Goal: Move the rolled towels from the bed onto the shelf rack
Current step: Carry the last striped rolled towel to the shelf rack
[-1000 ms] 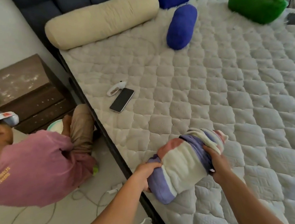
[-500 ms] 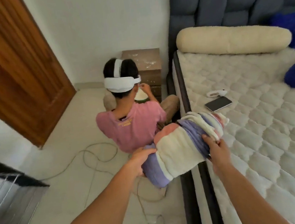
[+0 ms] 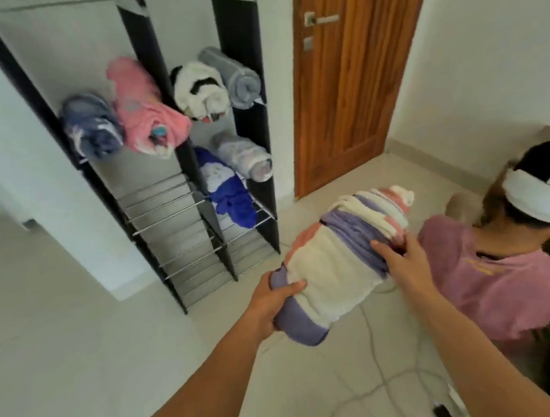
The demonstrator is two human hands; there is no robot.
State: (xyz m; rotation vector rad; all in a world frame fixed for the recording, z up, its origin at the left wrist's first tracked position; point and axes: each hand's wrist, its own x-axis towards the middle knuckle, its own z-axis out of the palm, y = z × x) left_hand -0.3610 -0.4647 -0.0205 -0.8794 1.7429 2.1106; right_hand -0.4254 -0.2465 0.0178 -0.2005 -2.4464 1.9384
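I hold a rolled towel (image 3: 338, 263) striped purple, cream and pink in the air over the floor. My left hand (image 3: 270, 298) grips its near purple end and my right hand (image 3: 402, 259) grips its right side. The black shelf rack (image 3: 159, 194) stands against the wall to the upper left, a step away. Several rolled towels lie on it: a blue-grey one (image 3: 93, 126) and a pink one (image 3: 141, 103) on the left shelf, a white-and-black one (image 3: 200, 90) and a grey one (image 3: 234, 75) on the right, a blue-and-white one (image 3: 227, 189) and a pale one (image 3: 247, 156) below. The bed is out of view.
A person in a pink shirt (image 3: 501, 278) with a white headset (image 3: 546, 198) sits on the floor close to my right. A wooden door (image 3: 353, 69) is shut behind the rack. White cables and a plug (image 3: 440, 412) trail across the tiles at the lower right.
I have turned left from the bed towards the rack, carrying the striped towel in both hands. The bed has left the view and the rack has come into view.
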